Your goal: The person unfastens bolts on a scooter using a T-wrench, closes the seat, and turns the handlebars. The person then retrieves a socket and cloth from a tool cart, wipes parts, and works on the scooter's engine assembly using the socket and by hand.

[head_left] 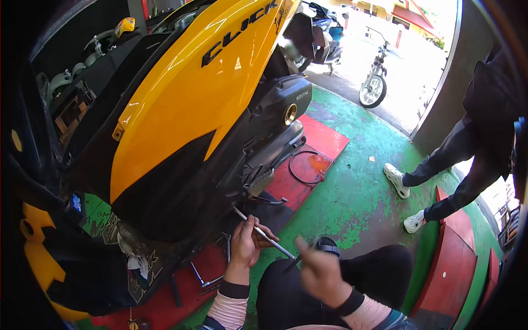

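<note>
My left hand has its thumb and fingers around a long, thin metal rod. The rod's far end reaches the lower edge of a yellow and black scooter marked "CLICK". At the near end of the rod is my right hand, smeared by motion, so its grip is unclear. A dark part shows at that end, partly hidden by the hand. The scooter's black lower side panel is just above and left of my left hand.
A red lift platform lies under the scooter, with a black cable loop and a metal wrench on it. A person in white shoes stands to the right, near a red ramp. Other motorcycles stand outside.
</note>
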Tool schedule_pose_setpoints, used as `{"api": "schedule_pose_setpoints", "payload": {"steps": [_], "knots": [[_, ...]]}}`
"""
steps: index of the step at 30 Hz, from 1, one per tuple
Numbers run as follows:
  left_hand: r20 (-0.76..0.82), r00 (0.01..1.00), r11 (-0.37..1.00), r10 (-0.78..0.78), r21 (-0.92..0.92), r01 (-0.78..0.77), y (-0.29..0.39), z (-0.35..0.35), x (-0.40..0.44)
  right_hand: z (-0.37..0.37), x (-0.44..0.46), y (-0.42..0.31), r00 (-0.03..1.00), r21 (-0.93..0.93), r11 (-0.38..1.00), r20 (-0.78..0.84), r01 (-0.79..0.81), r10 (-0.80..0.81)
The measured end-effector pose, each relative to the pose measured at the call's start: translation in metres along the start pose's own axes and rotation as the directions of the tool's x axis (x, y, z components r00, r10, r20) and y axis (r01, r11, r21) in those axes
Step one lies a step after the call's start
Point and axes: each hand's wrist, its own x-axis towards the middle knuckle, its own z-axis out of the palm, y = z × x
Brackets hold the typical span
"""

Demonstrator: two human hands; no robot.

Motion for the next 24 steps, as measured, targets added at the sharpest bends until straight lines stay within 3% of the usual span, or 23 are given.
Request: {"api": "schedule_pose_setpoints", "payload": {"steps": [1, 3, 4, 6, 7, 10, 12, 13, 16, 17, 19, 20, 23, 24], "knots": [[-0.001, 1.000, 1.000, -0.002, -0.005, 0.002, 0.001, 0.001, 0.002, 0.002, 0.000, 0.016, 0.983, -0.024, 0.983, 0.015, -0.181, 0.181], [-0.001, 1.000, 1.000, -0.006, -0.004, 0.006, 0.003, 0.000, 0.004, 0.008, 0.000, 0.039, 0.854, -0.075, 0.853, 0.029, -0.516, 0.520], [-0.020, 1.000, 1.000, -0.011, 0.006, 0.011, 0.003, -0.002, 0.004, 0.017, -0.006, 0.033, 0.852, -0.071, 0.852, 0.029, -0.519, 0.522], [-0.056, 0.998, 1.000, -0.016, 0.026, 0.017, 0.004, -0.005, 0.006, 0.035, -0.020, 0.005, 0.911, -0.122, 0.975, 0.351, -0.184, 0.216], [-0.062, 0.998, 0.999, -0.019, 0.029, 0.021, 0.004, -0.006, 0.006, 0.030, -0.022, 0.000, 0.910, -0.116, 0.975, 0.355, -0.187, 0.217], [-0.046, 0.999, 1.000, 0.004, 0.021, -0.003, 0.009, -0.003, 0.008, -0.005, 0.010, -0.020, 0.990, -0.060, 0.989, 0.053, 0.134, -0.131], [-0.056, 0.998, 0.999, 0.009, 0.044, -0.007, 0.012, -0.001, 0.009, -0.014, 0.021, 0.016, 0.979, -0.028, 1.000, -0.202, -0.004, -0.001], [-0.070, 0.997, 0.998, 0.015, 0.054, -0.012, 0.013, 0.001, 0.010, -0.004, 0.017, 0.028, 0.978, -0.024, 1.000, -0.210, -0.006, 0.000], [-0.069, 0.997, 0.997, 0.022, 0.075, -0.016, 0.015, 0.002, 0.015, 0.035, -0.010, 0.058, 0.913, 0.045, 0.926, -0.155, -0.376, 0.378], [-0.067, 0.998, 0.997, 0.020, 0.080, -0.014, 0.017, -0.001, 0.017, 0.036, -0.010, 0.045, 0.911, 0.049, 0.926, -0.166, -0.375, 0.378], [-0.072, 0.997, 0.997, 0.018, 0.081, -0.012, 0.018, -0.004, 0.017, 0.032, -0.016, 0.013, 0.969, -0.083, 0.966, 0.017, -0.243, 0.246], [-0.066, 0.998, 0.996, 0.016, 0.094, -0.010, 0.019, -0.006, 0.018, 0.027, -0.014, 0.009, 0.969, -0.079, 0.966, 0.014, -0.245, 0.246], [-0.056, 0.998, 0.993, 0.008, 0.122, -0.001, 0.017, -0.008, 0.016, 0.007, 0.001, 0.004, 0.887, 0.178, 0.873, -0.003, -0.455, 0.463], [-0.047, 0.998, 0.995, 0.031, 0.095, -0.026, 0.013, -0.009, 0.015, 0.012, 0.000, 0.006, 0.885, 0.181, 0.871, -0.005, -0.457, 0.466]]}}
